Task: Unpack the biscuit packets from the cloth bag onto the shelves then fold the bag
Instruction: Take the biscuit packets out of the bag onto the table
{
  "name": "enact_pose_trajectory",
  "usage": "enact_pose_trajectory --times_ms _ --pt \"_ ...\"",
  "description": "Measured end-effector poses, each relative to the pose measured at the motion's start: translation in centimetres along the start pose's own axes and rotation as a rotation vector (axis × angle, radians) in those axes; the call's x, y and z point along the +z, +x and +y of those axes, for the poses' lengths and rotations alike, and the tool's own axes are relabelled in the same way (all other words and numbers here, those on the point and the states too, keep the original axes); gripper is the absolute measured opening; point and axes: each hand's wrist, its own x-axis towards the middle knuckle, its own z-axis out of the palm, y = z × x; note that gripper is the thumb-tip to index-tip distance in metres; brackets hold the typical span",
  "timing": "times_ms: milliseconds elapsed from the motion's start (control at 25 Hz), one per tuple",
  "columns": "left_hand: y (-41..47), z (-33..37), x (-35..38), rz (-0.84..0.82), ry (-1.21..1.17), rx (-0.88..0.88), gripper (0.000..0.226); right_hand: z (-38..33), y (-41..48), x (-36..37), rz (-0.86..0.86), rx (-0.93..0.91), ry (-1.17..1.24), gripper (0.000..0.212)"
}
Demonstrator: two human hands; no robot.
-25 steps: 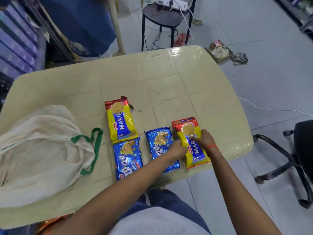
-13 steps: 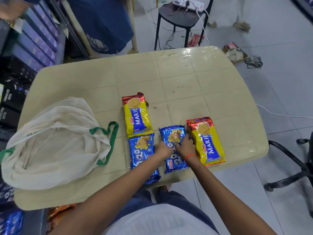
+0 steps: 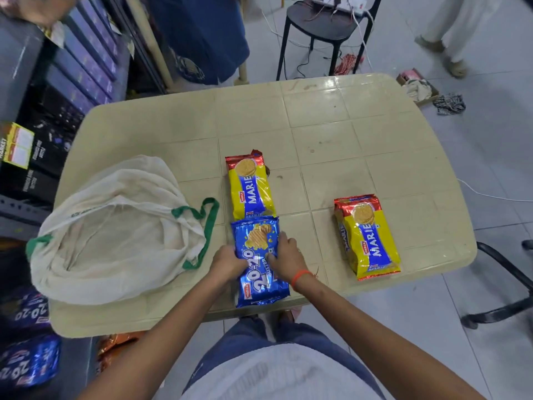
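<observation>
A blue 20-20 biscuit packet (image 3: pixel 259 249) lies at the near edge of the beige table (image 3: pixel 317 125). My left hand (image 3: pixel 227 262) grips its left side and my right hand (image 3: pixel 284 259) its right side. A second blue packet's edge seems to show beneath it. One yellow Marie packet (image 3: pixel 251 186) lies just beyond the blue one, touching its far end. Another Marie packet (image 3: pixel 367 236) lies apart at the right. The cream cloth bag (image 3: pixel 115 235) with green handles sits slumped and open at the table's left.
Shelves (image 3: pixel 72 70) with dark boxes stand at the left, with blue biscuit packets (image 3: pixel 28 359) low down. A black stool (image 3: pixel 323 21) with cables stands beyond the table, an office chair base (image 3: pixel 504 284) at the right. A person's legs (image 3: pixel 450 30) are at the top right.
The two blue packets lay side by side; now only one spot holds blue, with both my hands on it. My right hand has left the right Marie packet and moved left.
</observation>
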Motion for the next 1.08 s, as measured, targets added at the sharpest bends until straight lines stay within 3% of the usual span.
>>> enact_pose_trajectory --times_ms 80,160,200,280,360,440,520,640,720,880,1080 --pt "-0.9 1.8 0.2 0.198 0.223 0.12 0.051 0.7 0.2 -1.4 0.072 -0.028 -0.003 0.066" --pt "-2.2 4.8 1.6 0.332 0.264 0.302 0.056 2.2 0.8 -4.0 0.231 -0.063 -0.012 0.066" --pt "-2.5 6.3 3.0 0.293 0.225 0.386 0.054 3.3 1.2 -5.5 0.321 -0.056 -0.044 0.065" --pt "-2.8 9.6 6.4 0.052 0.136 0.482 0.048 6.2 2.3 -8.5 0.468 0.032 -0.133 0.063" --pt "-2.5 12.2 9.9 -0.231 0.042 0.433 0.048 9.5 3.2 -11.0 0.525 0.189 -0.192 0.07" --pt "-2.5 14.1 12.8 -0.455 -0.121 0.306 0.045 12.3 3.3 -12.5 0.464 0.387 -0.118 0.082" --pt "-2.8 15.3 14.7 -0.557 -0.198 0.25 0.039 14.1 3.5 -13.1 0.356 0.485 0.054 0.087" --pt "-2.5 15.2 14.9 -0.556 -0.314 0.196 0.037 14.2 3.7 -12.7 0.332 0.405 0.121 0.074" --pt "-1.6 15.0 13.2 -0.481 -0.368 0.193 0.036 12.1 4.1 -12.8 0.337 0.357 0.134 0.069" --pt "0.6 14.5 6.6 -0.158 -0.368 0.26 0.04 4.5 6.2 -12.6 0.278 0.158 0.164 0.064" --pt "3.7 11.8 -1.3 0.129 -0.398 0.297 0.038 -5.3 8.8 -11.3 0.215 -0.058 0.066 0.051"
